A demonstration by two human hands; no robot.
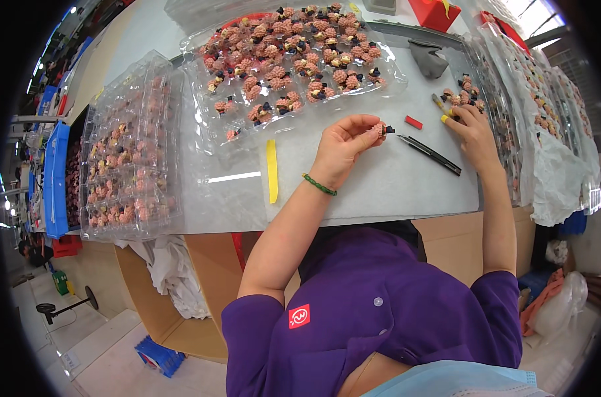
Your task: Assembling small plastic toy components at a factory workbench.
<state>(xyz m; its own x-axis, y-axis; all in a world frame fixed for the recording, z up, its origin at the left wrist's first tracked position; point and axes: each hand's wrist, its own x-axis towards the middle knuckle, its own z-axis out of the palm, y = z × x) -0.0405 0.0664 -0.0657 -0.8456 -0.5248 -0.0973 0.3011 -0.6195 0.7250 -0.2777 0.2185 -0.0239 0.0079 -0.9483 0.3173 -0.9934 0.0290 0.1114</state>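
My left hand [345, 147] is closed in a pinch on a small pink figurine [381, 130] with a dark blue part at its end, held just above the table. A green beaded bracelet circles that wrist. Over at the right, my right hand [476, 135] has its fingers bent down at a small pile of similar figurines [464, 91]. Yellow wrapping covers a fingertip. A thin yellowish piece [439, 103] lies against these fingers; whether they grip it or a figurine is unclear. Between the hands are a black pen-like tool [431, 156] and a small red block [413, 122].
Clear plastic trays of figurines stand at the back [290, 59], at the left [132, 152] and along the right [538, 92]. A yellow strip [272, 171] lies on the table [234, 205]. A grey cloth piece [427, 59] and a red container [435, 13] are behind. Below is a cardboard box [204, 264].
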